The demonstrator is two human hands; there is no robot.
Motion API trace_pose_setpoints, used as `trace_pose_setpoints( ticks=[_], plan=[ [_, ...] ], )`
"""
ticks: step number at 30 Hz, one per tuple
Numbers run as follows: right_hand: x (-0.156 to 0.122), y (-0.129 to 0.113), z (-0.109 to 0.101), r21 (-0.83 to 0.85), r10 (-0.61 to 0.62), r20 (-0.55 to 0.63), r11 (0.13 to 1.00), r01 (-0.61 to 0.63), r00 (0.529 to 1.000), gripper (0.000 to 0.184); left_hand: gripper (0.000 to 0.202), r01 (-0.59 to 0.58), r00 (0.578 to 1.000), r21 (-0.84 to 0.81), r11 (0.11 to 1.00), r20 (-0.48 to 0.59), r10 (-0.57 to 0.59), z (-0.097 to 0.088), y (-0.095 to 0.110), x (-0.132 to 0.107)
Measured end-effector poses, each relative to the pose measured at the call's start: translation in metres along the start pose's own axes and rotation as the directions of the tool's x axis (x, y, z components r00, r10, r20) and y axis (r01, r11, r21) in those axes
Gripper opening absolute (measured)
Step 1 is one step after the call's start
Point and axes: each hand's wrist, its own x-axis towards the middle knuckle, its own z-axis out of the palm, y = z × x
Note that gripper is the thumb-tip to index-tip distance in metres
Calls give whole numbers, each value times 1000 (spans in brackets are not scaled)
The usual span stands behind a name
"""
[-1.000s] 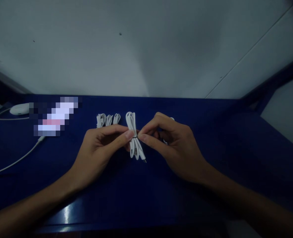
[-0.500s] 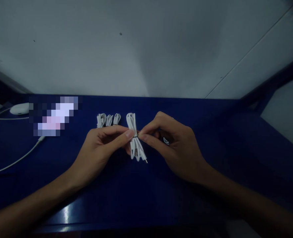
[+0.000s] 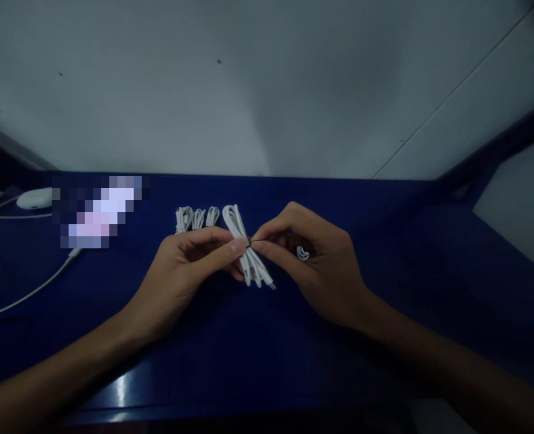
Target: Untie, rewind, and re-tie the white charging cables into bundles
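A white cable (image 3: 258,268), folded into a bundle with its metal plug at the lower right, is held above the blue table. My left hand (image 3: 194,259) pinches the bundle at its middle between thumb and fingers. Around that middle runs a thin dark twist tie (image 3: 250,243). My right hand (image 3: 319,259) is closed, its thumb and forefinger pinching the end of the tie just right of the bundle. Behind my left hand lie several bundled white cables (image 3: 198,219). Part of another white cable bundle (image 3: 302,253) shows through the gap in my right hand.
A pixelated bright object (image 3: 108,211) lies at the left of the blue table (image 3: 267,361), with a white cord (image 3: 36,298) running from it. Beside it is a white rounded device (image 3: 34,198). A pale wall panel (image 3: 204,108) rises behind the table.
The held cable bundle has tilted, its top swinging left and its plug end right and slightly up. Both hands keep their pinch in nearly the same place.
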Motion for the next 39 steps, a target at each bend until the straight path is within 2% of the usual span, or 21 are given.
trace_pose_setpoints(
  ticks=[10,17,28,32,35,39],
  plan=[
    [-1,-1,-3,57,76,34,995,-78,997,7,17,-45,999,-3,999,7,45,1,0,1],
    [0,-2,-6,118,159,22,980,-160,987,17,22,-55,998,45,998,-22,56,4,2,0],
    [0,-4,-7,141,166,67,975,-174,984,19,22,-66,997,77,995,-21,68,5,2,0],
    [1,-4,-8,139,179,76,972,-188,981,24,15,-92,995,87,992,-22,94,5,4,-1],
    [2,-4,-9,152,236,149,954,-258,960,31,7,-101,994,73,992,-20,103,7,5,-3],
    [3,-1,-9,194,335,275,899,-394,901,41,4,-119,992,95,988,-33,122,8,6,-5]
  ],
)
